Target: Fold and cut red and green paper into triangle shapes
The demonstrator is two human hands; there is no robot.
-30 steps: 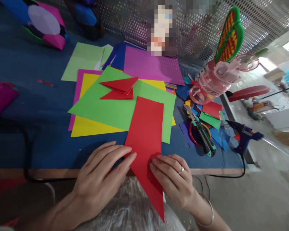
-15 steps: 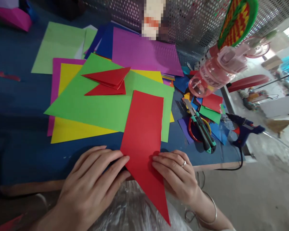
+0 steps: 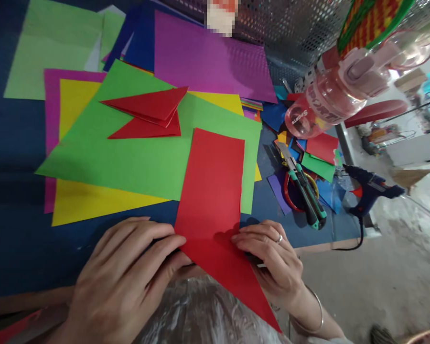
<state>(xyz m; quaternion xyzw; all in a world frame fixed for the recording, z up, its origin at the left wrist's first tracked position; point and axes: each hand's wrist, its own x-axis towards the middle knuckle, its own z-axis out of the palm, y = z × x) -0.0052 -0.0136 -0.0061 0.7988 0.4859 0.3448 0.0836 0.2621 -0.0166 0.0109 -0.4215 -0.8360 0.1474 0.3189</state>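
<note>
At the lower centre of the frame, a red sheet [image 3: 215, 191] is held by its two long edges between the left hand [image 3: 122, 277] and the right hand [image 3: 275, 263]. The left hand's fingers are bent and close together, the gap to the thumb narrow; the index fingertip touches the sheet's left edge, with the thumb just below, partly hidden. The right hand's fingers, one wearing a ring [image 3: 279, 238], lie together with their tips on the right edge; its thumb is out of sight under the sheet, so its grip there cannot be told. The sheet's upper part overlaps a green sheet [image 3: 143, 167], while its lower part slants to a point at the bottom right of centre. A folded red piece [image 3: 154, 112] rests on the green sheet, left of the frame's upper centre. A yellow sheet [image 3: 93, 203] shows beneath the green one on the blue surface [image 3: 17, 229]. At the right of the frame are a utility knife [image 3: 303, 191] and a glue gun [image 3: 370, 186].
</note>
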